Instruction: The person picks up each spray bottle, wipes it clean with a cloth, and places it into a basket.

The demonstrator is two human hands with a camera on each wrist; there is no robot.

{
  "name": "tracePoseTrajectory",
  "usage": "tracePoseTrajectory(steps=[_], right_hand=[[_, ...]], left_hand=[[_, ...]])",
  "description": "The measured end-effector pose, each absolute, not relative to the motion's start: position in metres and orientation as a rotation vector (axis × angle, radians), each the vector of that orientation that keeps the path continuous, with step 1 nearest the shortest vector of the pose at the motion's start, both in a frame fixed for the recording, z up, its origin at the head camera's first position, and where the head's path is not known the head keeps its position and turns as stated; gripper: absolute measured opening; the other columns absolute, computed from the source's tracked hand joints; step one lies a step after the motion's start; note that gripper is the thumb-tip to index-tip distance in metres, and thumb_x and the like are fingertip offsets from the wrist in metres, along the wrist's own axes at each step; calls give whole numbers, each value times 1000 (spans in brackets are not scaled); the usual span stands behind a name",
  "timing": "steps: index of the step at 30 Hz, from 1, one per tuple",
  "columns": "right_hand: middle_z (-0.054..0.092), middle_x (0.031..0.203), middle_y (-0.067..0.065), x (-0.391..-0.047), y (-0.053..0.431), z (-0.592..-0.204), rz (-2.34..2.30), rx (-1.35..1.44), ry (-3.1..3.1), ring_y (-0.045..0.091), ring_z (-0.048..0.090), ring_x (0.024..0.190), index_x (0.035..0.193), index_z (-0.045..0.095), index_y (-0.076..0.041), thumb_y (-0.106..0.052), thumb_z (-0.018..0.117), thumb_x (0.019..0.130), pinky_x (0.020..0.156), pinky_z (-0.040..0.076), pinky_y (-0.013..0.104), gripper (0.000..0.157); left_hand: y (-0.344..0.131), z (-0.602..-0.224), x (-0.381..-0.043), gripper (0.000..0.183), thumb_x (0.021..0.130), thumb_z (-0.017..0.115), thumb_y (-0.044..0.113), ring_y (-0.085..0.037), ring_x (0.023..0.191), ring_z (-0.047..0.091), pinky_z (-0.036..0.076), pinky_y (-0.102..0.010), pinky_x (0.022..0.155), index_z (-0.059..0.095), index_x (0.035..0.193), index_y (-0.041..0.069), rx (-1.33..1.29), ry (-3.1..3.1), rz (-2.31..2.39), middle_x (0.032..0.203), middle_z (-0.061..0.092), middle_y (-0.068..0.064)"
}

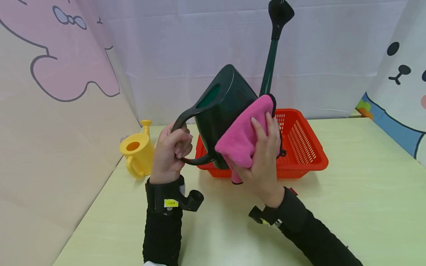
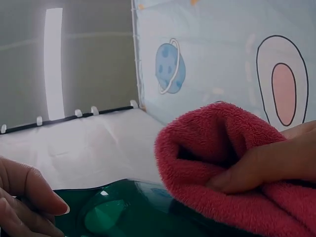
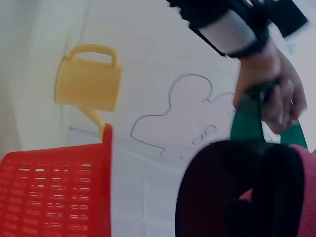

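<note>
A yellow watering can [image 1: 140, 155] stands on the pale table [image 1: 359, 207] left of a red slotted basket [image 1: 301, 142], before a white curtain [image 1: 186, 48], with a pink cartoon figure [image 1: 76, 62] printed at left and a cartoon animal [image 1: 404, 70] at right.

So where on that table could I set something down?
Most room: the tabletop right of the red basket, beyond the right sleeve. A smaller patch: between the left sleeve, the yellow watering can and the left curtain. Crowded above the middle: the left hand grips the green watering can, the right hand holds a pink cloth against it.
</note>
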State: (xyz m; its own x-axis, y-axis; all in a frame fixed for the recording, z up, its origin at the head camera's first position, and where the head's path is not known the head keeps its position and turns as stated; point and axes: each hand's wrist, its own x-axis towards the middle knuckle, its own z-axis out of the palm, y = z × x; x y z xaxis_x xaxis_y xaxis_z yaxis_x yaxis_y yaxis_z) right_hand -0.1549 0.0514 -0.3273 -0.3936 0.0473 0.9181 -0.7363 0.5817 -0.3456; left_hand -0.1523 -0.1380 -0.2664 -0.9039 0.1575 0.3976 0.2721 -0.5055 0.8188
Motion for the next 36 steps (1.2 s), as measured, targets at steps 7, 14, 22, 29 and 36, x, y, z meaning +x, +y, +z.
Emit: tracePoseTrajectory(steps=[7, 14, 22, 29, 36], right_hand=[[34, 133, 13, -163, 75, -311, 1420, 583, -1788, 18, 30, 121, 133, 27, -3, -7, 60, 75, 90, 42, 36, 67], [34, 133, 12, -164, 75, -314, 1486, 516, -1857, 14, 30, 119, 136, 25, -5, -10, 60, 77, 90, 42, 41, 68], [31, 138, 20, -154, 56, -325, 975, 520, -1801, 25, 24, 128, 133, 30, -4, -31, 63, 74, 99, 30, 55, 73], [24, 139, 24, -142, 34, -341, 575, 613, -1849, 41, 17, 129, 135, 28, -15, -35, 66, 70, 99, 22, 63, 78], [24, 137, 25, -136, 25, -349, 332, 668, -1888, 46, 16, 127, 134, 30, -20, -34, 70, 67, 97, 23, 65, 79]], left_hand=[[-138, -265, -149, 27, 79, 37, -4, -14, 36, 28, 21, -19, 38, 41, 58, 12, -653, -1541, -2587, 43, 35, 3], [-138, -265, -148, 27, 80, 38, -3, -17, 38, 26, 20, -20, 39, 42, 58, 12, -605, -1586, -2568, 44, 34, 3], [-138, -265, -149, 27, 80, 38, -3, -14, 37, 28, 23, -19, 38, 41, 58, 12, -617, -1560, -2582, 44, 34, 3], [-135, -266, -150, 25, 81, 39, -2, -12, 38, 28, 23, -18, 39, 41, 59, 12, -589, -1572, -2587, 44, 34, 3], [-134, -267, -152, 24, 80, 40, 0, -11, 39, 28, 23, -18, 39, 41, 59, 12, -559, -1587, -2564, 44, 33, 4]])
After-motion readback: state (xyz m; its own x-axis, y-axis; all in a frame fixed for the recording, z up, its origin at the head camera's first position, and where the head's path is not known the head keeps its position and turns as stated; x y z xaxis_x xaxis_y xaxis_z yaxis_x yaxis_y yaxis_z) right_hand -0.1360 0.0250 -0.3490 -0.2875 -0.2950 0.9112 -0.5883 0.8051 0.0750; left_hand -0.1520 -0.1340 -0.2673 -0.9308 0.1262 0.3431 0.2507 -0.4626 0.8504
